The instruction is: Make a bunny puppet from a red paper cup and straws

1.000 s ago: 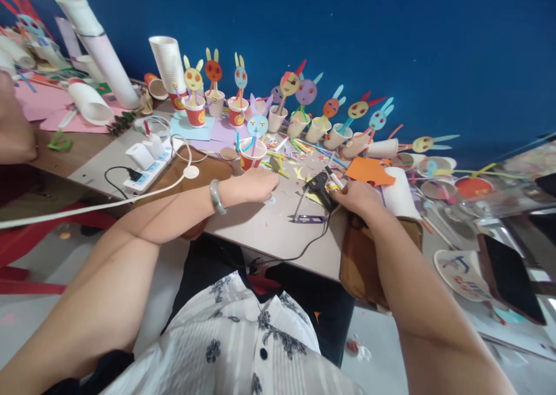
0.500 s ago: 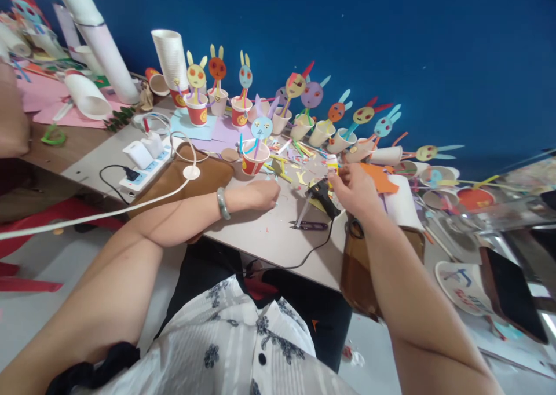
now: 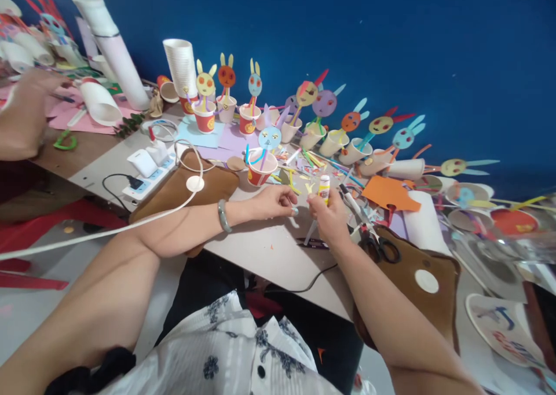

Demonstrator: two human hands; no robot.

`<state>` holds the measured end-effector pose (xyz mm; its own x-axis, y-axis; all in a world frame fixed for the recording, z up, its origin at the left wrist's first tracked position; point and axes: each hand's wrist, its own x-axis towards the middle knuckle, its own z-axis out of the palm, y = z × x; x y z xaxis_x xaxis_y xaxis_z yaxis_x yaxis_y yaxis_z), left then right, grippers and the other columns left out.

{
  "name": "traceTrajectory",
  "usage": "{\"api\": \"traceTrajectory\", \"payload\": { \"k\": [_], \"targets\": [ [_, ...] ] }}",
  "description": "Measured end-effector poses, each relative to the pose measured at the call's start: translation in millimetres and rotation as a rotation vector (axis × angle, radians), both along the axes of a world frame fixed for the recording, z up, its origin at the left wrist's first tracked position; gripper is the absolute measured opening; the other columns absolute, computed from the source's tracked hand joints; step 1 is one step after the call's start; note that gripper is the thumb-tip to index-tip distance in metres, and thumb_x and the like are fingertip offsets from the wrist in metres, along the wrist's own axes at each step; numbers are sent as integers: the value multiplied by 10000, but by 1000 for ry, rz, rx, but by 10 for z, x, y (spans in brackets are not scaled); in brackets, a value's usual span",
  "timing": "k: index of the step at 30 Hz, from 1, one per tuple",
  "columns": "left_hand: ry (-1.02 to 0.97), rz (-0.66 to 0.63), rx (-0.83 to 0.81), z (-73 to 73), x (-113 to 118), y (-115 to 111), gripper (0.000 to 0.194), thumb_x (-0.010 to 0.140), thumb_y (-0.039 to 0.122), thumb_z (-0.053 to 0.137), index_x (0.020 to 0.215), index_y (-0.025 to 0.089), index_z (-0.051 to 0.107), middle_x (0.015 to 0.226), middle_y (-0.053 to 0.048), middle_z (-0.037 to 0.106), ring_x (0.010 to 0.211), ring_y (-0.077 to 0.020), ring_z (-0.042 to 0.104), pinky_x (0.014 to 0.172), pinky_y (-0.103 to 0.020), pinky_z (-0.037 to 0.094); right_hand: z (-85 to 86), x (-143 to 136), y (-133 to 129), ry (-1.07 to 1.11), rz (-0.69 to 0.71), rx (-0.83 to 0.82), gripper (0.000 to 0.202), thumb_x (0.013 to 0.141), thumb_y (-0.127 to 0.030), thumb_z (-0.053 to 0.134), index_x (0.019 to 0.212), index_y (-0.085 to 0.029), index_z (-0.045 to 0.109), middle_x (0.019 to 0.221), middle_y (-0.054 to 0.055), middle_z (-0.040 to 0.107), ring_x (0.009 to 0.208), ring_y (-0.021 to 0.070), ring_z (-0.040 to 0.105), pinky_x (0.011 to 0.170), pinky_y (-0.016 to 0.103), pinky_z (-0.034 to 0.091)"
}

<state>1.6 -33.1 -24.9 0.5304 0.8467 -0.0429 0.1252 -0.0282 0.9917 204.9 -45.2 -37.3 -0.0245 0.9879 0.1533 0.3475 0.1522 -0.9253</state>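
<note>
My right hand (image 3: 332,215) is closed round a small yellow and white glue stick (image 3: 324,189), held upright above the table. To its left, my left hand (image 3: 275,203) has its fingers curled together at a small light-blue piece (image 3: 295,211). Just behind the left hand stands a red and white paper cup (image 3: 262,169) with a light-blue rabbit face (image 3: 270,136) on a purple stem. Purple-handled snips (image 3: 313,243) lie beneath my right wrist, partly hidden.
Several rabbit-faced cups line the blue wall. Paper scraps (image 3: 310,160) litter the table's middle. Black-handled scissors (image 3: 382,249) rest on a brown pouch (image 3: 417,285) at right. A power strip (image 3: 152,178) with cables sits left. Another person's arm (image 3: 26,114) reaches in at far left.
My right hand has moved left and nearer me, now with the glue stick upright in it. My left hand has shifted slightly right. The view has shifted, and the other person's hand shows more.
</note>
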Motion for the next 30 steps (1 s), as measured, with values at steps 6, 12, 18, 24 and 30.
{"api": "traceTrajectory", "payload": {
  "k": [6,12,18,24,30],
  "targets": [
    [-107,12,18,45,-37,0,136,833,156,811,907,132,699,710,17,695,626,-88,632,626,-215,520,-9,15,-119,-12,-29,-14,400,883,-612,713,878,-278,493,669,-59,463,628,159,459,572,290,415],
    [-181,143,218,34,-57,-7,144,865,238,802,898,145,698,959,-62,753,688,-82,639,628,-213,533,121,7,-160,-129,-30,28,320,903,-540,660,847,-274,490,685,-47,474,639,165,449,641,323,426],
    [-135,203,540,59,-107,-71,100,908,256,763,915,157,747,1417,-148,697,755,-81,657,695,-257,582,151,-12,-151,-270,-68,70,261,855,-502,617,844,-272,495,698,-34,500,672,179,473,666,329,411],
    [-132,218,639,61,-99,-47,83,926,240,756,891,167,775,1185,-126,799,864,-146,713,722,-273,578,148,-43,-176,-333,-47,47,242,832,-478,613,808,-273,487,668,-40,481,656,168,437,647,312,373],
    [-146,259,590,32,-74,-37,37,891,166,759,863,169,783,900,-65,799,828,-149,720,798,-299,603,156,-42,-179,-318,-30,61,252,829,-480,624,788,-269,492,659,-46,458,654,165,439,661,314,384]
  ]
}}
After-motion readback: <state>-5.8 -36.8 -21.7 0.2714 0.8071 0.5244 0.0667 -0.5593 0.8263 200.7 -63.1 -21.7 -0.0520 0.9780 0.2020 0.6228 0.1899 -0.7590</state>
